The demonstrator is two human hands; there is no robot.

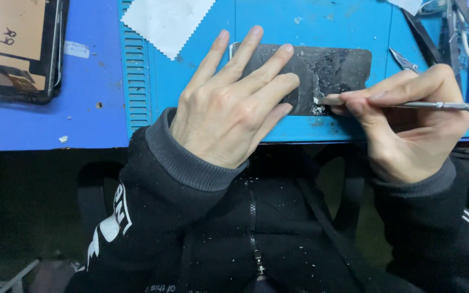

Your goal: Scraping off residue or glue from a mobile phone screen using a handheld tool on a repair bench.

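A dark phone back panel (329, 68) with flaky white residue lies flat on the blue work mat (202, 81). My left hand (232, 106) rests spread on the panel's left half, pinning it down. My right hand (408, 122) grips a thin metal scraper tool (441, 105) like a pen. Its flat tip touches the panel's lower edge, where white residue is lifting.
A white cloth (166, 21) lies at the mat's top left. A dark device with brown backing (14, 46) sits on the blue table at far left. Tweezers (404, 59) and other tools lie at the top right. The table edge runs just below my hands.
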